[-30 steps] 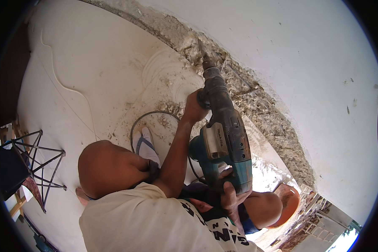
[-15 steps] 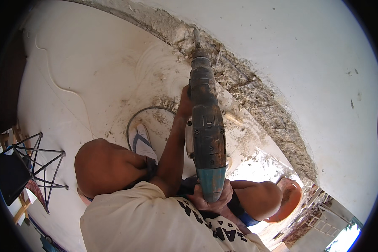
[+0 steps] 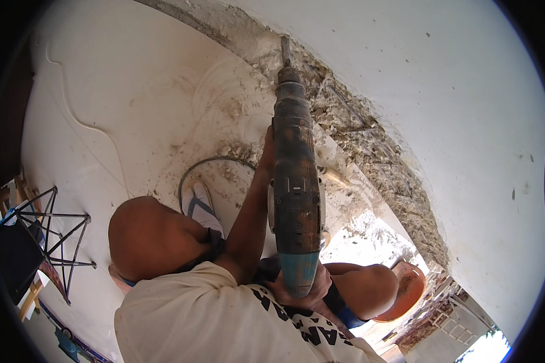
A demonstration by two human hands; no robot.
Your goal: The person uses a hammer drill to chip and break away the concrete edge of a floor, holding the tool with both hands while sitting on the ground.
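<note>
A dusty black and teal demolition hammer (image 3: 297, 199) points away from me, held out in front of my body. Its chisel bit (image 3: 286, 53) meets the broken strip of masonry (image 3: 369, 145) at the foot of the white wall. Around the tool's rear end, by the teal cap, my right hand (image 3: 320, 287) is closed. My left arm reaches forward along the tool's left side. The left hand (image 3: 269, 148) grips near its front, with most of the fingers hidden behind the body.
Rubble and dust (image 3: 233, 151) lie on the pale floor beside a dark cable (image 3: 191, 169). An orange tub (image 3: 412, 293) stands beyond my right knee. At the left is a folding metal-framed chair (image 3: 54, 239). A pale cord (image 3: 72, 115) runs across the floor.
The view has shifted slightly, and the hammer's rear end sits a little lower and further left in it. Both hands keep their hold, and the bit stays at the broken strip.
</note>
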